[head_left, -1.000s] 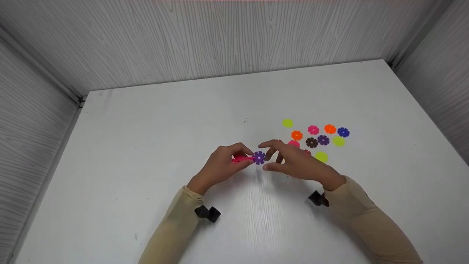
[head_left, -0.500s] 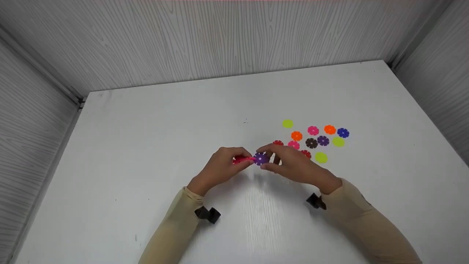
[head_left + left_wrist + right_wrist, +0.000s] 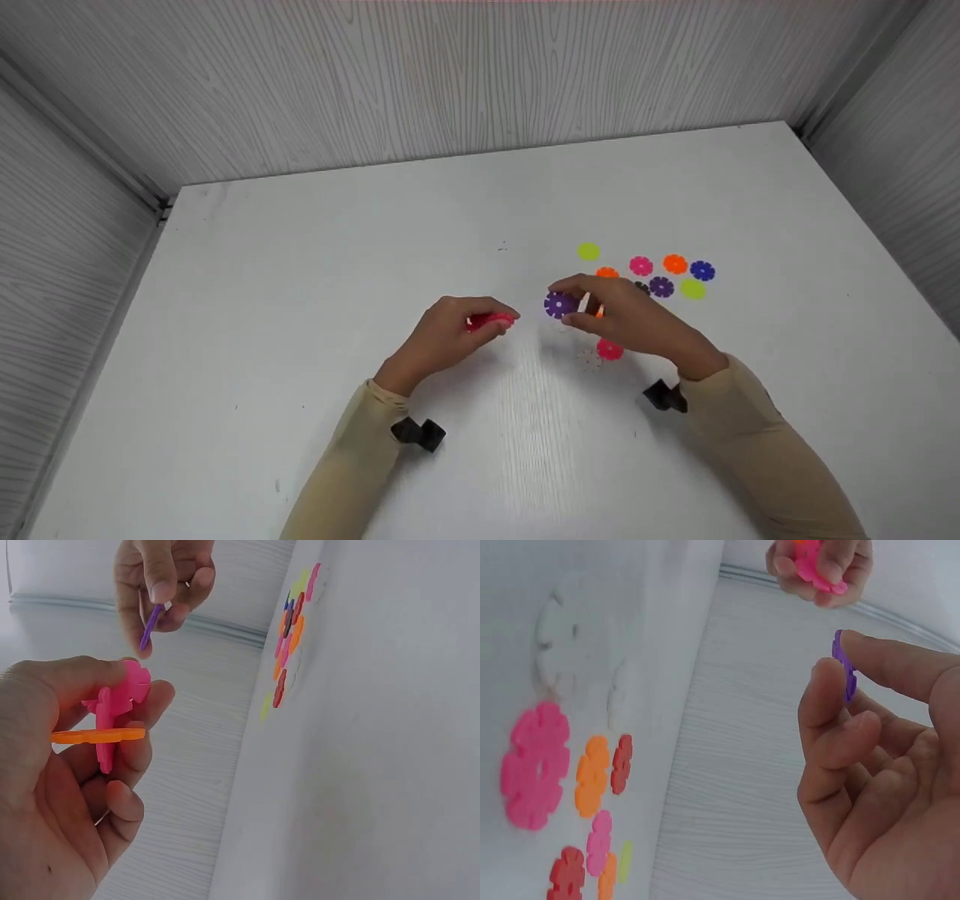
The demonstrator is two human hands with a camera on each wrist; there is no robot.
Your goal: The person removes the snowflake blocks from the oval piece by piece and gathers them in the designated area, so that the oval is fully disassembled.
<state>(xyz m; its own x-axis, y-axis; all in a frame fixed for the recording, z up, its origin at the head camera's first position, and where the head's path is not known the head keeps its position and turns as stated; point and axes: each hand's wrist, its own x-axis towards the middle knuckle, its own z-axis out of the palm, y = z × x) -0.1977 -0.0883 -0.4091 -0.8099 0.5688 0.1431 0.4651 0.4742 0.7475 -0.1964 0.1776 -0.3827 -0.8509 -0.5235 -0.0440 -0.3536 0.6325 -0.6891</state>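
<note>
My left hand [image 3: 452, 335] holds a small joined cluster of notched plastic discs. In the left wrist view it shows pink discs [image 3: 136, 681] set at angles, with an orange disc [image 3: 97, 736] crossing them edge-on. To the right, my right hand [image 3: 634, 315] pinches a single purple notched disc [image 3: 558, 305] between thumb and fingertips, above the table. A gap separates the purple disc from the pink ones. Part of the cluster is hidden by the left fingers.
Loose discs lie on the white table [image 3: 337, 262] around and behind the right hand, among them yellow [image 3: 589, 251], blue [image 3: 703, 271], orange [image 3: 676, 264] and pink [image 3: 610, 349] ones. White discs [image 3: 574, 637] blend into the tabletop. Grained panels [image 3: 465, 75] wall the table.
The right hand closed its fingertips on the purple disc, which was against the pink cluster, and drew it away to the right and slightly back. The left hand shifted slightly left, keeping the cluster.
</note>
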